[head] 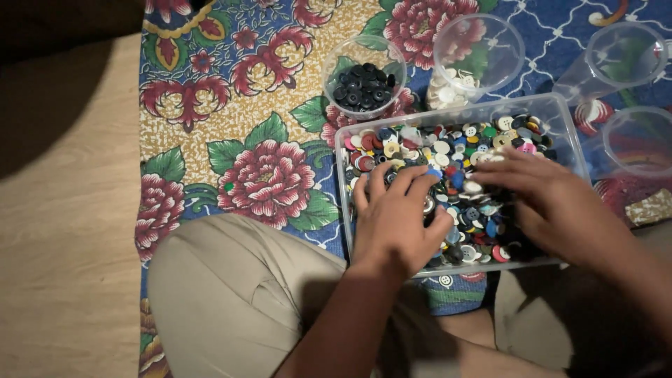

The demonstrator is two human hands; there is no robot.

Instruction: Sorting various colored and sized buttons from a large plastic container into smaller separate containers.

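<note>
Knee (231, 294) in beige cloth at 7 o'clock, on a floral mat (231, 105). Clear rectangular plastic bin (567, 122) at centre, full of mixed round buttons (455, 150). Round clear cups at 12 to 2: one with black buttons (364, 87), one with white buttons (448, 87). Left hand (399, 217) and right hand (553, 199) lie fingers-spread on the buttons; any pinch: cannot tell.

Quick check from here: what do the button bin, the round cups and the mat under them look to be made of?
Bin: clear, glossy plastic by its see-through walls.
Round cups: the same thin transparent plastic, with shiny rims.
Mat: probably printed woven cloth, matte, with a floral pattern.
Buttons: likely plastic, mixed colours, slight sheen.
</note>
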